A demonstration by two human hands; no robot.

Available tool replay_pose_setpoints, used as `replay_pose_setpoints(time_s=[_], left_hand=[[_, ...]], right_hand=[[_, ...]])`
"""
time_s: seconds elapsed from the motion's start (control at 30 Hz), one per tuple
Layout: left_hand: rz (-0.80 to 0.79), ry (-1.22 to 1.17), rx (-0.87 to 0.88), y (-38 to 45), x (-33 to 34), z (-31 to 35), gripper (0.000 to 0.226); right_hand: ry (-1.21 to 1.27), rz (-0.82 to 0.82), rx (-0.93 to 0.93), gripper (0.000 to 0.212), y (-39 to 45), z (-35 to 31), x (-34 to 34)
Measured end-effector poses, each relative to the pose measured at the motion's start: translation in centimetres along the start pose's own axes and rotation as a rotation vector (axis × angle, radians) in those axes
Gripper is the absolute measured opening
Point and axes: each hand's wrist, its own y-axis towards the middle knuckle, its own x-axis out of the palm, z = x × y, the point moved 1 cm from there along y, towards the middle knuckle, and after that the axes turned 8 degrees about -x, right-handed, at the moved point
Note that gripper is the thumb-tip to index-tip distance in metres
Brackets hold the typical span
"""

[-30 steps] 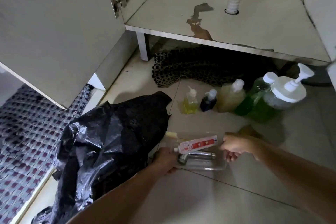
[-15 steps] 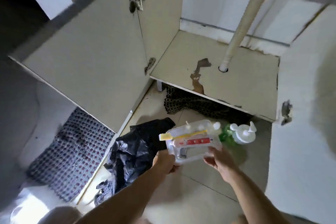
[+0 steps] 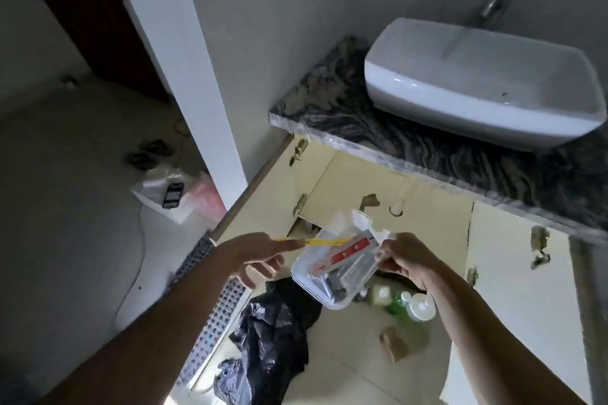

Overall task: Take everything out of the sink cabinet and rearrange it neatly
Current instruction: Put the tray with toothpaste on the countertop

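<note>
Standing now where a second ago the person crouched at floor level, the person has raised the clear plastic tray point(image 3: 332, 276) from the tiles to chest height before the open cabinet point(image 3: 427, 207). The tray is tilted, and it holds a red-and-white tube point(image 3: 345, 253) and a metal fitting point(image 3: 335, 283). The right hand point(image 3: 406, 261) grips its upper right edge, fingers curled round the rim. The left hand point(image 3: 260, 256), which half a second ago supported the tray's left side, has released it; forefinger and thumb are extended toward a yellow stick point(image 3: 324, 241) lying across the tray's top. Whether they pinch it cannot be told through the blur.

The cabinet shelf appears bare. On the floor below sit the soap bottles point(image 3: 408, 302), a black bag point(image 3: 273, 325) and a small brown carton point(image 3: 393, 345). The countertop point(image 3: 329, 108) and basin point(image 3: 477, 82) lie above.

Judgement: emptying looks complete; sorting of the tray's contents is in hand, and the tilt risks spillage.
</note>
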Motion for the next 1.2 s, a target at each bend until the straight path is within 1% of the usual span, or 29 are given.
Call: replay_pose_setpoints(time_s=[0.07,0.1,0.13,0.17,0.23,0.27,0.3,0.33,0.37,0.4,0.43,0.47,0.5,0.57,0.6,0.67,0.73,0.8,0.87,0.9,0.97,1.07,1.13,1.2], left_hand=[[-0.008,0.312,-0.034,-2.5,-2.8,1.2,0.072],[0.008,0.419,-0.020,-3.7,-4.2,1.9,0.069],[0.069,0.479,0.046,-5.0,-5.7,2.6,0.064],[0.187,0.493,0.166,-6.0,-7.3,3.3,0.058],[0.532,0.425,0.467,-7.1,-10.6,4.9,0.043],[0.665,0.396,0.579,-7.3,-12.1,5.7,0.038],[0.701,0.402,0.619,-7.3,-13.2,6.5,0.039],[0.643,0.429,0.581,-6.9,-14.0,7.1,0.045],[0.505,0.433,0.478,-6.3,-14.4,7.7,0.051],[0.325,0.384,0.350,-5.8,-14.3,8.2,0.054],[0.168,0.325,0.240,-5.3,-14.1,8.4,0.055],[0.051,0.285,0.171,-4.9,-13.9,8.7,0.054],[-0.025,0.253,0.135,-4.5,-14.0,8.9,0.053],[-0.096,0.192,0.120,-3.8,-14.4,9.5,0.047],[-0.098,0.158,0.125,-3.3,-14.7,10.0,0.042],[-0.046,0.075,0.144,-2.4,-15.2,11.3,0.030],[0.016,-0.001,0.155,-1.4,-15.5,12.4,0.030],[0.044,-0.120,0.166,-0.2,-15.8,13.6,0.025],[0.039,-0.257,0.197,0.9,-16.1,15.2,0.010],[0.044,-0.284,0.215,1.6,-16.4,16.2,0.007],[0.058,-0.286,0.224,2.9,-16.9,18.2,0.008],[0.095,-0.318,0.184,5.2,-18.0,20.8,0.014],[0.122,-0.354,0.165,6.8,-19.1,22.1,0.021],[0.144,-0.385,0.134,8.1,-20.0,23.0,0.028]], right_hand=[[0.021,0.027,-0.009,0.015,0.5,-2.5,0.7],[0.044,0.038,-0.015,0.015,0.8,-3.6,1.1],[0.073,0.041,-0.027,0.015,1.1,-4.6,1.5],[0.114,0.040,-0.040,0.014,1.3,-5.5,2.0],[0.174,0.031,-0.052,0.011,1.8,-7.2,3.0],[0.194,0.025,-0.051,0.012,2.1,-8.1,3.6],[0.222,0.016,-0.046,0.012,2.3,-8.9,4.2],[0.258,0.012,-0.040,0.012,2.6,-9.6,4.7],[0.294,0.011,-0.038,0.011,2.8,-10.4,5.2],[0.308,0.009,-0.035,0.010,3.1,-11.1,5.6],[0.306,0.006,-0.031,0.009,3.4,-11.8,5.8],[0.290,0.001,-0.025,0.007,3.7,-12.4,5.9],[0.273,-0.004,-0.019,0.006,4.1,-12.9,5.9],[0.256,-0.002,-0.016,0.006,5.0,-14.0,5.6],[0.252,0.002,-0.016,0.006,5.5,-14.5,5.4],[0.249,0.018,-0.026,0.007,6.7,-15.6,5.2],[0.256,0.058,-0.057,0.007,8.0,-16.9,5.2],[0.233,0.098,-0.094,0.015,9.7,-18.0,5.3],[0.128,0.097,-0.137,0.026,11.8,-18.9,5.4],[0.053,0.091,-0.157,0.030,13.0,-19.4,5.5],[-0.081,0.065,-0.192,0.029,15.0,-20.0,5.8],[-0.191,0.017,-0.228,0.018,17.9,-20.9,6.2],[-0.209,0.001,-0.219,0.013,19.9,-21.4,6.5],[-0.150,-0.031,-0.196,0.005,21.7,-21.8,7.0]])
